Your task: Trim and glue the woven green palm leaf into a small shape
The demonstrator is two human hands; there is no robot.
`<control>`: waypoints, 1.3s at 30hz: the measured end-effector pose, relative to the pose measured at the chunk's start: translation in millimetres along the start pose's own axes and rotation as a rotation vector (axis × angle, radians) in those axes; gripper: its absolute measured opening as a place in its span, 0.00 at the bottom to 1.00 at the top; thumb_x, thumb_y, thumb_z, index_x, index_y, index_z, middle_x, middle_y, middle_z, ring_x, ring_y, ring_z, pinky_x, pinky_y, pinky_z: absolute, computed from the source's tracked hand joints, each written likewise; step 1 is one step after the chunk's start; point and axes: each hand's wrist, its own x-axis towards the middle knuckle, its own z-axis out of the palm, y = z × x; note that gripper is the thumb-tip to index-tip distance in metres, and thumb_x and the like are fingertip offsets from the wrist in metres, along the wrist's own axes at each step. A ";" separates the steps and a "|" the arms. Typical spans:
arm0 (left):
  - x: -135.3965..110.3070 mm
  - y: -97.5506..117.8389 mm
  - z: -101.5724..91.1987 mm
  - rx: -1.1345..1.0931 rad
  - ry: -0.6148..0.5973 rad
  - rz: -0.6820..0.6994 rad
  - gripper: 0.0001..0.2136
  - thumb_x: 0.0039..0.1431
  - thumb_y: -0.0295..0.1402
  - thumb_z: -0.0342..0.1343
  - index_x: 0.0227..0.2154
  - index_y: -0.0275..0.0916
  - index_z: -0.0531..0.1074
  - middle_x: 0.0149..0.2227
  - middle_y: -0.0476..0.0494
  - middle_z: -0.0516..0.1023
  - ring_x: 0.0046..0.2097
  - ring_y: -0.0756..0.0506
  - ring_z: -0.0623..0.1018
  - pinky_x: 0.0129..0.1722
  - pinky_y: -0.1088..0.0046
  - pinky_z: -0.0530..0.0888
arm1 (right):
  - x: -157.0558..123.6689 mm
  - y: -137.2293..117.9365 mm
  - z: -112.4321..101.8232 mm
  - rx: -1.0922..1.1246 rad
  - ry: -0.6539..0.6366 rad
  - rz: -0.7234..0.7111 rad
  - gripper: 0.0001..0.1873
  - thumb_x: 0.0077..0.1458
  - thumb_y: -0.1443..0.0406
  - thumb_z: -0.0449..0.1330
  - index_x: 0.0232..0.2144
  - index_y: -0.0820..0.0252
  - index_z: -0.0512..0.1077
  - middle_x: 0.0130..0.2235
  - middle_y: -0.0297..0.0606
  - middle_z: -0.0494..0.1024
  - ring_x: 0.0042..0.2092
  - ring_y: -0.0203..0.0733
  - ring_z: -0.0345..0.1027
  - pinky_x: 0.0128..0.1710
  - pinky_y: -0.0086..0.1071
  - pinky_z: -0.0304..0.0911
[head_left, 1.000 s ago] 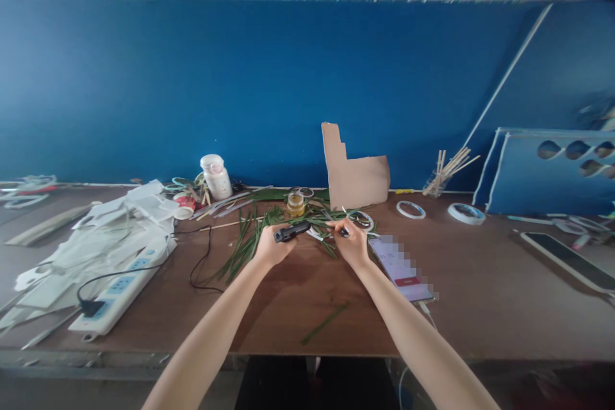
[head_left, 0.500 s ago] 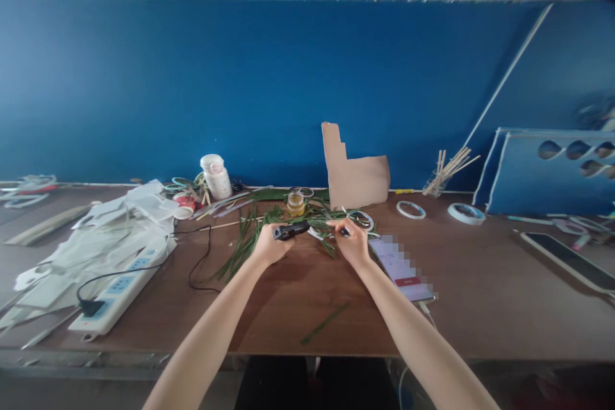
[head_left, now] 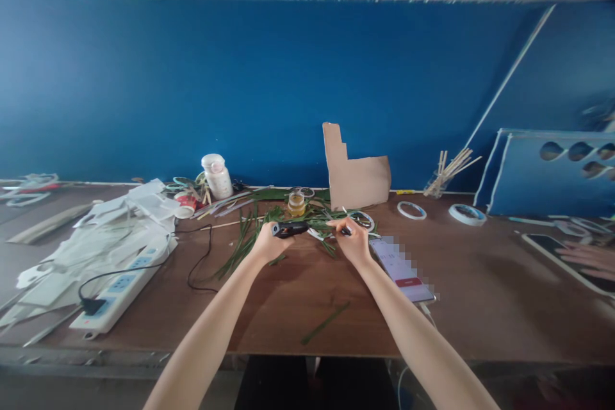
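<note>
My left hand is closed around a black handheld tool with a grey rear end; its exact kind does not show. To the right, my right hand is closed in a pinch on a slim dark pen-like tool with a pale tip pointing up. Both hands hover near long green leaf strips spread over the table. Beyond them stands a small glass jar with amber contents. What lies between my fingertips is too small to make out.
A lit phone lies by my right forearm. White scraps and a power strip cover the left. Cut cardboard stands behind, with tape rolls farther right. Another person's hand is over a dark device.
Another person's hand has come in at the right edge, over the dark device. My own hands have hardly moved and keep hold of their tools.
</note>
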 end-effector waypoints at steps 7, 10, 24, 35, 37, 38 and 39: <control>1.4 -3.6 1.4 -0.030 -0.006 -0.006 0.06 0.38 0.31 0.57 0.16 0.35 0.66 0.17 0.52 0.65 0.21 0.52 0.65 0.20 0.78 0.60 | 0.1 1.5 0.4 0.042 -0.012 0.038 0.07 0.42 0.73 0.52 0.21 0.56 0.62 0.34 0.33 0.80 0.41 0.42 0.73 0.43 0.35 0.65; 1.5 -4.4 1.8 -0.037 0.003 0.003 0.07 0.38 0.32 0.58 0.16 0.35 0.66 0.17 0.52 0.65 0.21 0.52 0.65 0.20 0.78 0.59 | 0.3 4.2 2.1 0.073 0.006 0.082 0.07 0.42 0.72 0.54 0.21 0.56 0.61 0.34 0.34 0.80 0.41 0.43 0.73 0.43 0.35 0.66; -5.7 8.0 -1.9 0.514 -0.139 0.229 0.02 0.43 0.30 0.55 0.24 0.41 0.69 0.28 0.48 0.76 0.33 0.45 0.75 0.30 0.75 0.62 | 9.0 14.4 0.1 0.232 0.007 0.255 0.20 0.38 0.55 0.66 0.24 0.55 0.58 0.23 0.31 0.69 0.24 0.37 0.65 0.24 0.30 0.63; 1.8 -5.7 -0.2 0.723 -0.109 0.077 0.08 0.52 0.36 0.51 0.36 0.43 0.65 0.41 0.44 0.75 0.40 0.41 0.76 0.34 0.71 0.66 | -2.1 22.7 8.8 0.182 -0.417 0.398 0.18 0.36 0.57 0.66 0.21 0.57 0.62 0.18 0.23 0.63 0.20 0.32 0.58 0.20 0.24 0.55; 2.1 -6.4 1.1 0.729 -0.145 0.049 0.09 0.52 0.36 0.51 0.37 0.42 0.64 0.43 0.43 0.74 0.42 0.40 0.76 0.35 0.70 0.66 | -4.8 24.3 10.7 0.072 -0.464 0.373 0.16 0.35 0.59 0.67 0.21 0.58 0.63 0.18 0.24 0.64 0.20 0.31 0.57 0.20 0.23 0.53; 2.1 -6.9 0.9 0.728 -0.162 0.035 0.10 0.52 0.37 0.52 0.38 0.42 0.64 0.43 0.43 0.74 0.42 0.40 0.76 0.36 0.69 0.67 | -6.1 24.2 11.7 0.017 -0.481 0.355 0.16 0.34 0.59 0.67 0.21 0.58 0.64 0.18 0.24 0.65 0.20 0.31 0.57 0.20 0.23 0.52; 1.8 -7.7 0.1 0.723 -0.179 0.026 0.11 0.51 0.37 0.52 0.38 0.42 0.63 0.44 0.42 0.73 0.42 0.39 0.76 0.36 0.68 0.67 | -7.3 23.6 12.6 -0.034 -0.496 0.336 0.15 0.34 0.60 0.67 0.21 0.58 0.64 0.18 0.24 0.65 0.21 0.31 0.57 0.20 0.23 0.51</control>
